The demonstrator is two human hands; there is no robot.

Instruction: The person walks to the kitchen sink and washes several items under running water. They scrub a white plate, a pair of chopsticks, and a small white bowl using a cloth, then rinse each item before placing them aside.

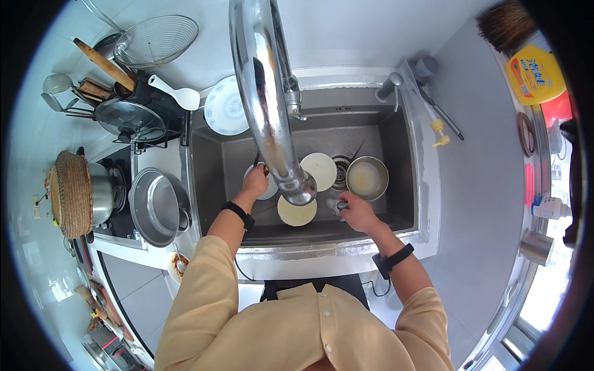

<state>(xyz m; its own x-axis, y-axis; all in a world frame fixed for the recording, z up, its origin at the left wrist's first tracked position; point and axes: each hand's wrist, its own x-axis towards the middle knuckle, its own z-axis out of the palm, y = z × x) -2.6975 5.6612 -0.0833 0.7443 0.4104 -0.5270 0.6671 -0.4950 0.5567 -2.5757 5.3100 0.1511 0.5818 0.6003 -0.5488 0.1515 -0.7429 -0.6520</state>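
Note:
My left hand [256,181] is in the left part of the stainless steel sink [399,181], closed around a thin dark utensil [256,158] whose kind I cannot make out. Under that hand lies a whitish dish [269,191], partly covered by the hand. My right hand [358,213] grips the dark handle of a grey wire scrubber [334,206], low over the sink floor. Between the hands are a white plate [319,171] and a pale yellowish dish [297,215]. A metal bowl [367,178] with cloudy liquid stands beyond my right hand, beside the drain [341,171].
A chrome faucet [269,102] arches over the sink between my arms. On the left stand a patterned bowl [226,106], a steel pot [155,208] and a utensil rack [153,92]. A soap dispenser [390,87] and yellow pump head [439,132] are at the right.

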